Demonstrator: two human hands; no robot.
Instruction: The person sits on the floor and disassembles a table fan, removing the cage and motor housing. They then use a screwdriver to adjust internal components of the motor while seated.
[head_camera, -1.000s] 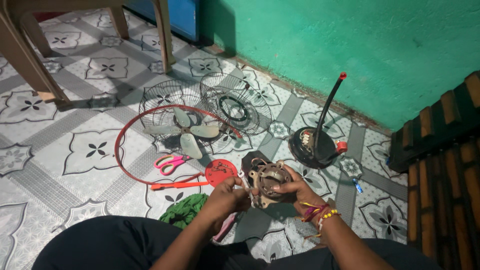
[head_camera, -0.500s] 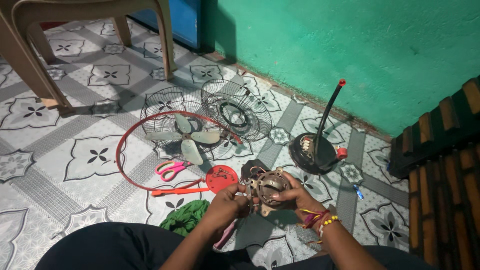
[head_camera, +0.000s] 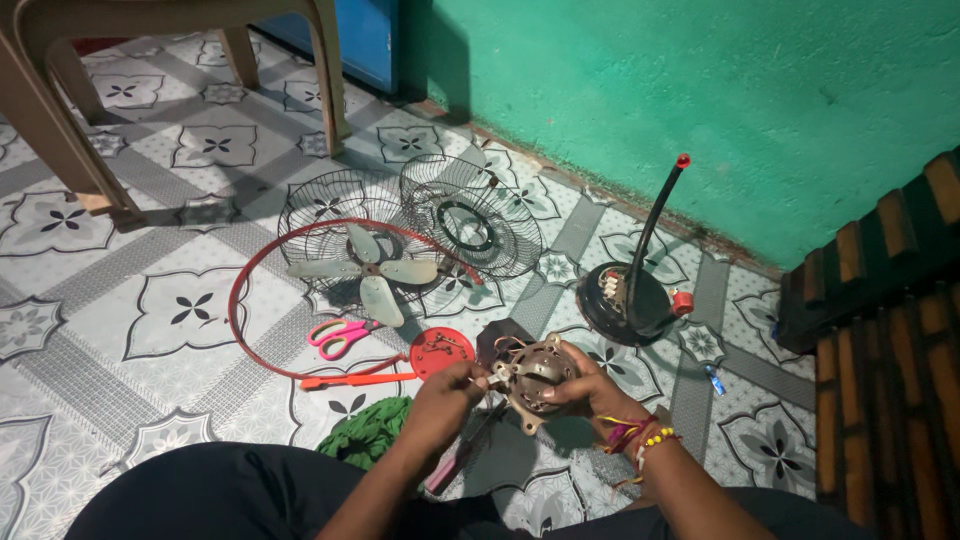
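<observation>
Gripping a small fan motor (head_camera: 535, 375) in both hands, a person sits on a patterned tile floor (head_camera: 170, 310) with the parts of a taken-apart fan spread in front. The right hand (head_camera: 590, 385) cups the motor from the side away from the chair, fingers curled around its metal body, a beaded bracelet (head_camera: 645, 440) and coloured threads on the wrist. The left hand (head_camera: 440, 395) is closed narrow at the motor's shaft end, fingertips pinched on something thin there; what it is cannot be told. Just beyond the motor lies a round red cap (head_camera: 440, 350), touching a long red-orange strip (head_camera: 360, 380). Farther out from the motor, a red hoop (head_camera: 240, 320) circles a pale three-bladed fan blade (head_camera: 365, 275), which rests on one wire grille (head_camera: 340, 215); a second wire grille (head_camera: 470, 215) lies beside it, the two overlapping. Pink-handled scissors (head_camera: 340, 335) lie inside the hoop, near the blade. Near the motor, toward the green wall (head_camera: 700, 90), stands a black round base (head_camera: 625, 305) with a black stalk rising from it, tipped red. A green cloth (head_camera: 365, 430) is bunched on the floor just beside the left forearm. Well beyond the grilles stand the legs of a plastic chair (head_camera: 60, 110).
</observation>
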